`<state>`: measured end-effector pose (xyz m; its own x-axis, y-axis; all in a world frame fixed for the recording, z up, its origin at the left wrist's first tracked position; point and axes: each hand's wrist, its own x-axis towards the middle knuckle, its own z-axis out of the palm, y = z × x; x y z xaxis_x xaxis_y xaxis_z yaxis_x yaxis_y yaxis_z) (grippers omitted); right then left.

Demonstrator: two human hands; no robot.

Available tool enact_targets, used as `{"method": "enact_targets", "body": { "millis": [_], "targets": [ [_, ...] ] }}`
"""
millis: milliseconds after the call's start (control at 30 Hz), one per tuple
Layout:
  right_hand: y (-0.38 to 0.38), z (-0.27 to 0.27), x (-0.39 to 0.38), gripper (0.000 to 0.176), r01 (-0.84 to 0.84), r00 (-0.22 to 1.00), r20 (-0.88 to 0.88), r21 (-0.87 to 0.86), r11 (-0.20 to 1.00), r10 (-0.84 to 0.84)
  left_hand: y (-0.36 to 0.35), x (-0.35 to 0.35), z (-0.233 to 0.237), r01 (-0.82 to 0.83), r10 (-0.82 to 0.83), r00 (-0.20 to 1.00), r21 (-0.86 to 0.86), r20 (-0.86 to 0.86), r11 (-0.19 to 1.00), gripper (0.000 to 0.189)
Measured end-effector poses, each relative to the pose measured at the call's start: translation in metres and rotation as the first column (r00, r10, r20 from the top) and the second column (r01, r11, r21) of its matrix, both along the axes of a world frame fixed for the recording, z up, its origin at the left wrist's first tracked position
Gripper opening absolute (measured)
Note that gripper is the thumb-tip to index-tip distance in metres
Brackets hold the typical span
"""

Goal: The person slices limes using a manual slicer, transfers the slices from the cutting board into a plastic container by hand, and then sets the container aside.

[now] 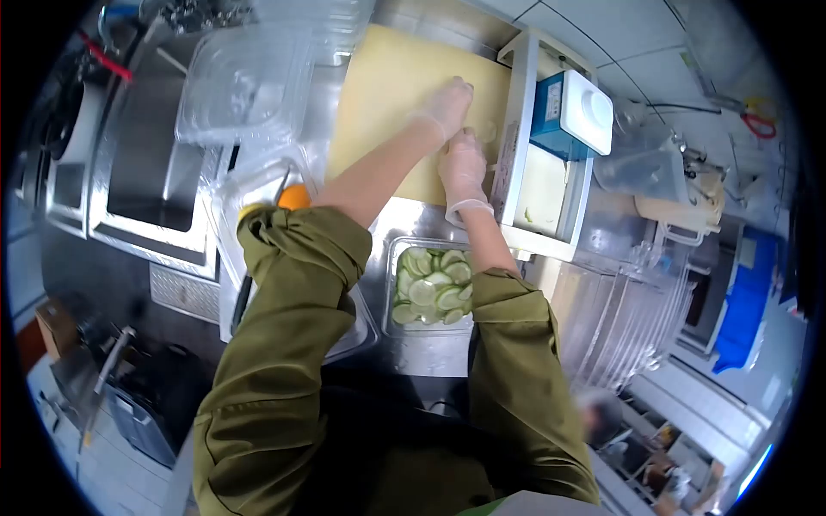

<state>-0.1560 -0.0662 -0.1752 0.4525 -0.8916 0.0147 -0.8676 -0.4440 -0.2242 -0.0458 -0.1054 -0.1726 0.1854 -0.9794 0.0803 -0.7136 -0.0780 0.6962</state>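
My left hand [446,107], in a clear glove, is over the far right part of a yellow cutting board [387,95], its fingers curled in. Close beside it, nearer to me, my right hand [465,169] is also gloved, with fingers bent toward the board. Whatever the fingers hold, if anything, is hidden. A pale, round slice-like piece [488,131] lies just right of the hands, only faintly visible. Between my forearms, a metal tray [394,297] contains many thin green-edged slices [428,288], which look like cucumber or zucchini.
To the right stands a white frame [514,129] with a blue and white container [572,116] on it. Clear plastic tubs [245,82] and a sink [153,163] are at left. An orange round item [294,197] sits by my left sleeve. A blue bin [747,297] stands far right.
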Motion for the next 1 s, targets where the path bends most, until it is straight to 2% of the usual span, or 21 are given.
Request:
{"method": "enact_targets", "body": {
  "millis": [33,100,200,233,300,333,367,400,467,533,600,633,700,733,767,833,900,967,1000],
  "targets": [
    [-0.001,0.008,0.003,0.021,0.023,1.0,-0.007,0.044,0.999,-0.023,-0.005,0.002,-0.005,0.029,-0.027,0.988,-0.011,0.153,1.0,0.018],
    [-0.002,0.016,0.008,0.023,0.09,0.996,-0.017,0.135,0.987,-0.088,-0.013,0.002,-0.012,0.006,-0.002,0.986,-0.027,0.167,1.0,0.014],
    [-0.008,0.009,0.006,0.02,0.009,0.997,0.075,0.066,0.998,-0.014,-0.009,0.011,-0.016,0.018,-0.023,0.974,0.026,0.226,1.0,0.011],
    [-0.013,0.008,0.005,0.018,0.01,0.998,0.064,0.102,0.995,-0.016,-0.002,0.013,-0.006,0.035,-0.048,0.967,0.056,0.249,0.998,0.01],
    [-0.022,0.005,0.006,0.016,0.026,0.998,0.046,0.182,0.983,-0.035,0.02,0.017,0.025,-0.026,0.026,1.0,0.043,-0.008,0.999,0.011],
    [-0.019,0.007,0.005,0.015,0.018,0.999,0.036,0.173,0.985,-0.025,0.039,0.015,0.046,-0.05,0.057,0.988,0.056,-0.141,0.997,0.011],
    [-0.018,0.006,0.004,0.014,0.01,0.999,0.031,0.164,0.986,-0.015,0.058,0.013,0.073,-0.036,0.034,0.974,-0.004,-0.222,0.999,0.009],
    [-0.024,-0.019,-0.003,0.013,-0.039,0.972,0.233,0.251,0.967,-0.022,0.081,0.008,0.096,-0.027,0.006,0.955,-0.068,-0.296,0.997,0.008],
    [-0.011,0.013,-0.001,0.012,-0.086,0.983,0.173,0.14,0.986,0.061,0.137,-0.004,0.123,0.151,-0.219,0.811,-0.168,-0.542,0.974,0.011],
    [0.011,0.055,-0.012,0.012,-0.121,0.951,0.296,0.099,0.988,0.087,0.189,-0.026,0.14,0.334,-0.25,0.743,0.02,-0.621,0.942,0.016],
    [0.05,0.106,-0.036,0.009,-0.09,0.886,0.464,0.168,0.982,0.002,0.217,-0.051,0.128,0.405,-0.302,0.836,0.145,-0.458,0.903,0.022],
    [0.071,0.13,-0.05,0.007,-0.069,0.84,0.538,0.22,0.973,-0.062,0.228,-0.057,0.124,0.38,-0.313,0.87,0.114,-0.382,0.918,0.025],
    [0.111,0.151,-0.082,0.006,-0.03,0.825,0.564,0.014,0.999,0.017,0.236,-0.06,0.119,0.326,-0.312,0.927,0.032,-0.208,0.945,0.03],
    [0.13,0.152,-0.093,0.01,0.02,0.83,0.557,-0.06,0.998,0.017,0.229,-0.057,0.118,0.322,-0.29,0.912,0.067,-0.289,0.944,0.034],
    [0.15,0.146,-0.103,0.014,0.07,0.835,0.55,-0.125,0.99,0.01,0.218,-0.051,0.125,0.296,-0.247,0.935,0.172,-0.256,0.94,0.035],
    [0.181,0.123,-0.115,0.018,-0.003,0.853,0.521,-0.01,1.0,0.008,0.183,-0.035,0.143,0.231,-0.174,0.968,0.376,-0.178,0.898,0.036],
    [0.199,0.111,-0.118,0.021,-0.185,0.913,0.373,0.011,0.983,0.167,0.135,-0.028,0.112,0.071,-0.065,0.996,0.109,-0.052,0.991,0.029],
    [0.206,0.115,-0.118,0.026,-0.156,0.899,0.422,0.069,0.985,0.113,0.077,-0.022,0.064,0.043,-0.053,0.993,-0.095,-0.106,0.995,0.02],
    [0.209,0.117,-0.119,0.028,-0.137,0.894,0.441,0.103,0.985,0.078,0.052,-0.023,0.044,0.076,-0.079,0.997,-0.107,-0.017,0.991,0.017]
  ]
}}
